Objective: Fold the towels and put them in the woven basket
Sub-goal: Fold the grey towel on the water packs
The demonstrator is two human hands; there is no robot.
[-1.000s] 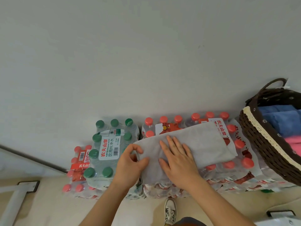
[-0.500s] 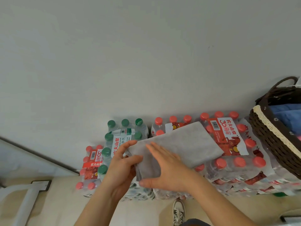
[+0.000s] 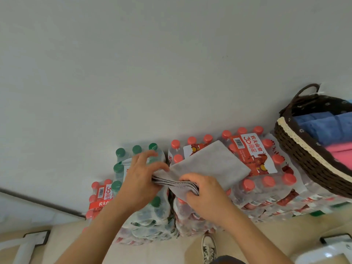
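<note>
Our surface was no table but shrink-wrapped packs of bottled water stacked on the beige floor [image 3: 282, 227] against the wall: a green-capped pack [image 3: 152, 212] on the left, red-capped packs [image 3: 266, 189] running rightward, and a low pack [image 3: 99, 197] at the far left. On the red-capped packs we saw the folded grey towel [image 3: 211, 164], its far part lying across the caps, and well to its right the woven basket [image 3: 304, 159]. On the floor itself we saw one shoe [image 3: 209, 248] just in front of the stack.
</note>
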